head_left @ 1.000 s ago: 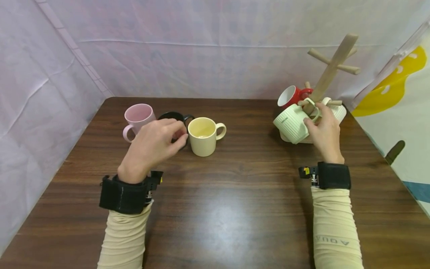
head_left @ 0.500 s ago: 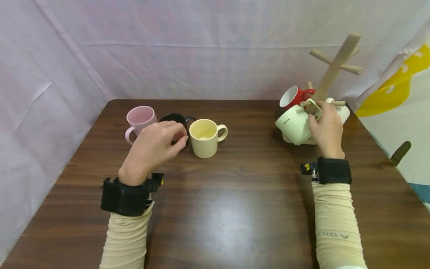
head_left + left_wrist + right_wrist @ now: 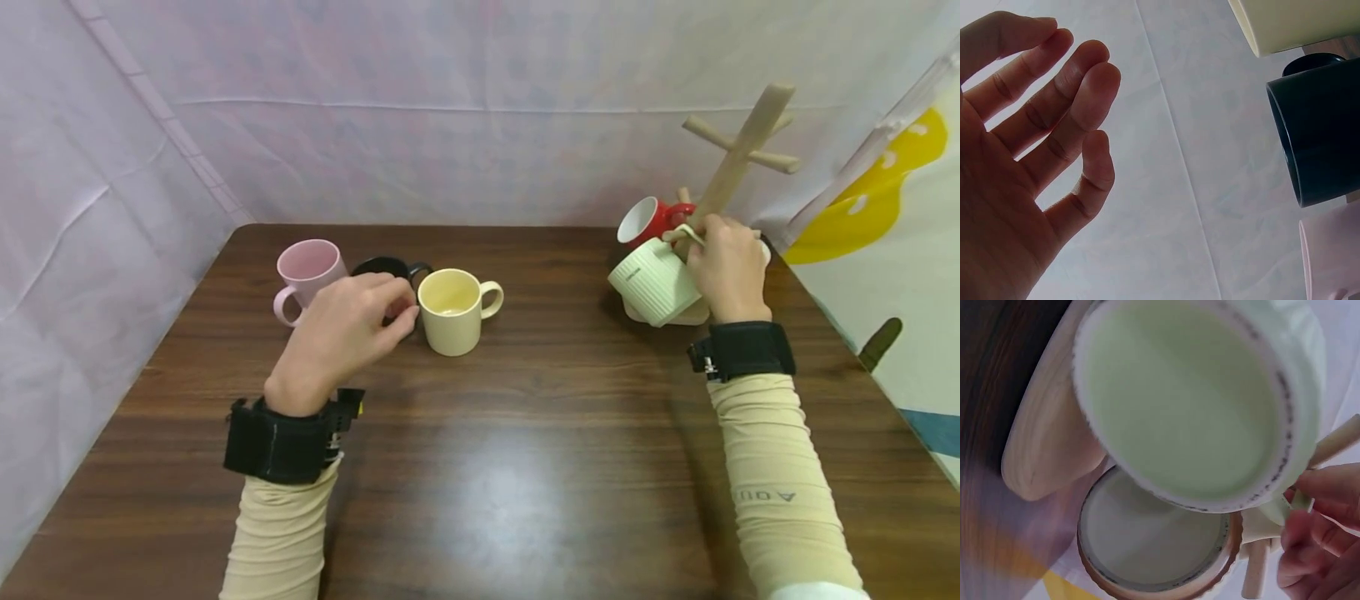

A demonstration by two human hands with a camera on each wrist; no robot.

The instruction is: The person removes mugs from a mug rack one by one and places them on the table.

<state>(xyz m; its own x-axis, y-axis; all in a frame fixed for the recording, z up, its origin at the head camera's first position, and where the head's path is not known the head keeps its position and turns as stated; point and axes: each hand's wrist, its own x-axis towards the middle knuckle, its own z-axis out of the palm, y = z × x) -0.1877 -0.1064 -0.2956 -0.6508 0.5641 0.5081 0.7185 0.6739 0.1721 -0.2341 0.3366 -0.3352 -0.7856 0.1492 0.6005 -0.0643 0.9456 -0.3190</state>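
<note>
A pale green ribbed mug (image 3: 655, 282) hangs tilted on a low peg of the wooden mug tree (image 3: 722, 185). My right hand (image 3: 729, 265) pinches its handle; in the right wrist view the fingertips (image 3: 1329, 487) meet at the handle, below the mug's large round base. A white mug (image 3: 1154, 531) hangs just beside it, mostly hidden by my hand in the head view. My left hand (image 3: 341, 333) hovers with loosely bent fingers, holding nothing, in front of a black mug (image 3: 382, 267) and beside a yellow mug (image 3: 452, 312).
A pink mug (image 3: 311, 268) stands upright left of the black one. A red mug (image 3: 651, 218) hangs on the tree behind the green mug. Upper pegs (image 3: 772, 160) stick out above. A cloth wall (image 3: 480, 167) borders the brown table (image 3: 525, 433) at the back.
My right hand has shifted slightly forward and turned over the green mug's handle, its forearm swinging to the right. The green mug stays on the peg. My left hand has barely moved.
</note>
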